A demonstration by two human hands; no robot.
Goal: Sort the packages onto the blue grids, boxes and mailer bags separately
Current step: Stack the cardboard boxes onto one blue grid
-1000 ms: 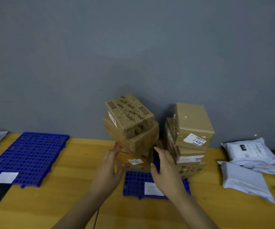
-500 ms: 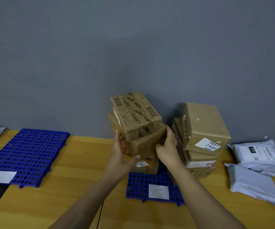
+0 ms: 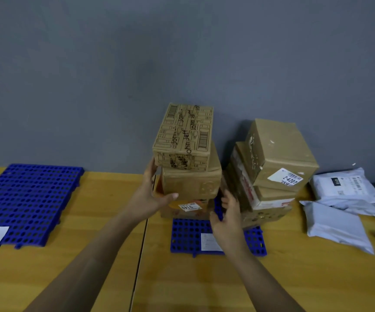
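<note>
A yellow wooden table [image 3: 91, 278], its dark seam [image 3: 140, 255] running from 6 towards 12 o'clock, meets a plain grey wall [image 3: 114, 75] at 12 o'clock.

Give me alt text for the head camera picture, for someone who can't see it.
A left hand touches a stack of cardboard boxes on a blue grid; the right hand hovers open beside it. A second stack stands right, then white mailer bags; another grid lies left.

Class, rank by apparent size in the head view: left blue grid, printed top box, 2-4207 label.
1. left blue grid
2. printed top box
3. 2-4207 label
None look alike; the gaps are plain.
</note>
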